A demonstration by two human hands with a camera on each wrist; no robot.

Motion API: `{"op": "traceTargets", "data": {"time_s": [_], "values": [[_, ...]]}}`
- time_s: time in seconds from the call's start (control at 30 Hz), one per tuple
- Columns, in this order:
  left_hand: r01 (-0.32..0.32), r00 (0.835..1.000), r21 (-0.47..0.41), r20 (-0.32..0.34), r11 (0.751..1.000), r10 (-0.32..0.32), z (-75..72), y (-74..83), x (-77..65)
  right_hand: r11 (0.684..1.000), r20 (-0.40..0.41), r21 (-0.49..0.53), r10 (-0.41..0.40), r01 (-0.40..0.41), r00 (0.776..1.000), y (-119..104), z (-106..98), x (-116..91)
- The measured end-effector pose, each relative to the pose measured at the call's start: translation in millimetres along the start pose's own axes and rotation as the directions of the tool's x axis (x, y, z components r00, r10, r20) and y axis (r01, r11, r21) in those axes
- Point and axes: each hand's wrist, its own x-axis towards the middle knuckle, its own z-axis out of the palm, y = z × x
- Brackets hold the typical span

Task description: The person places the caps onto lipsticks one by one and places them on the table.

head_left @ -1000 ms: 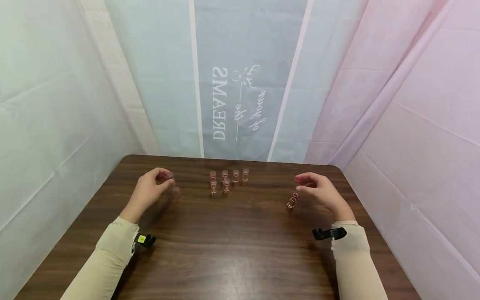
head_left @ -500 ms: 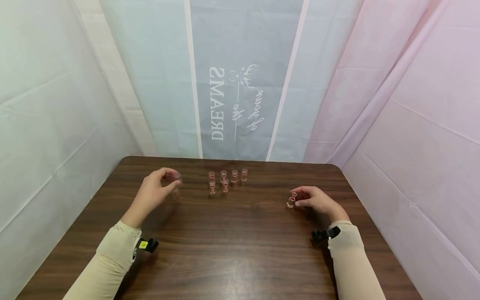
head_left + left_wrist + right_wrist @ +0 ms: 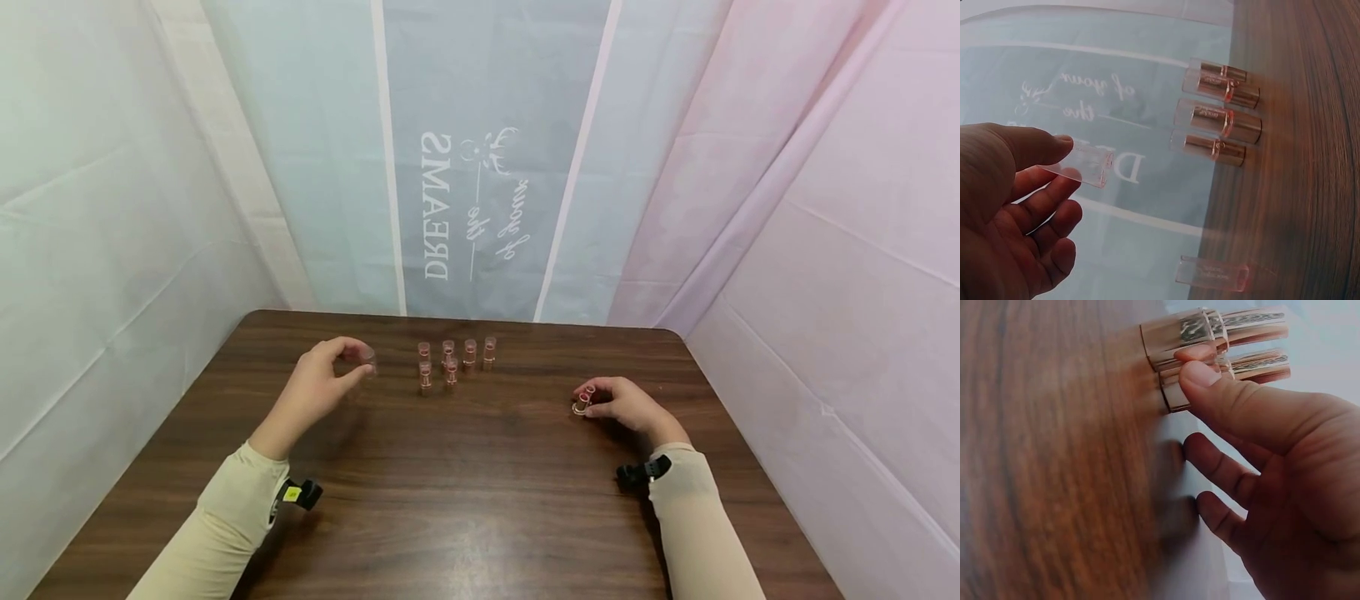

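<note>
My left hand point(image 3: 318, 385) pinches a clear plastic lipstick cap point(image 3: 1088, 165) between thumb and forefinger, raised above the table. A second clear cap point(image 3: 1213, 275) stands on the wood close by. On the right side, two uncapped gold lipsticks stand side by side. My right hand point(image 3: 633, 408) pinches the nearer lipstick point(image 3: 1263, 365) around its middle, with thumb and forefinger. Beyond it, the other uncapped lipstick point(image 3: 1254, 324) stands almost against it. The remaining right fingers are loosely bent near the tabletop.
Between the hands, toward the back, several lipsticks with clear caps point(image 3: 452, 372) stand upright in two rows. The dark wooden table point(image 3: 465, 492) ends at a printed cloth backdrop point(image 3: 487, 275), with pale cloth walls at both sides.
My left hand has moved right with the clear cap, toward the capped lipsticks. My right hand has come down and left to the two gold lipsticks and taken hold of one.
</note>
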Motion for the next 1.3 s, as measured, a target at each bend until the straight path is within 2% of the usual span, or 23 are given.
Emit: {"op": "traceTargets", "data": {"time_s": [0.17, 0.33, 0.53, 0.67, 0.77, 0.87, 1.03, 1.13, 1.3], "values": [[-0.02, 1.0, -0.016, -0.007, 1.0, 0.019, 1.7, 1.4, -1.1, 0.998, -0.13, -0.053, 0.032, -0.039, 0.991, -4.9, -4.9, -4.2], [-0.028, 1.0, -0.045, 0.001, 0.999, 0.028, 2.6, 5.9, -1.3, 0.998, -0.314, -0.055, 0.023, -0.043, 0.949, -23.1, -16.7, -8.7], [-0.019, 0.999, -0.073, 0.035, 0.997, 0.022, 7.0, 10.0, -2.7, 0.999, -0.477, -0.025, -0.037, 0.029, 0.878, -75.6, -20.6, -13.1], [-0.023, 0.998, -0.052, 0.052, 0.998, 0.026, 11.1, 13.5, -4.1, 0.993, -0.517, 0.008, -0.096, 0.117, 0.851, -116.2, -10.1, -11.3], [-0.042, 0.997, -0.043, 0.066, 0.998, 0.045, 14.6, 17.6, -5.2, 0.985, -0.524, 0.02, -0.133, 0.169, 0.841, -142.2, 3.9, -9.1], [-0.053, 0.996, -0.041, 0.075, 0.998, 0.056, 18.0, 22.2, -6.8, 0.98, -0.504, 0.029, -0.155, 0.195, 0.85, -163.9, 21.7, -7.1], [-0.064, 0.994, -0.046, 0.084, 0.997, 0.068, 23.2, 30.1, -10.7, 0.971, -0.404, 0.125, -0.14, 0.206, 0.904, -186.8, 56.3, -1.7], [-0.067, 0.993, -0.066, 0.096, 0.996, 0.074, 25.9, 34.4, -12.9, 0.965, -0.357, 0.174, -0.122, 0.195, 0.926, -190.2, 79.3, 3.8], [-0.047, 0.988, -0.159, 0.139, 0.986, 0.07, 28.9, 39.1, -15.1, 0.97, -0.322, 0.17, -0.113, 0.175, 0.94, -189.3, 115.9, 11.6]]}}
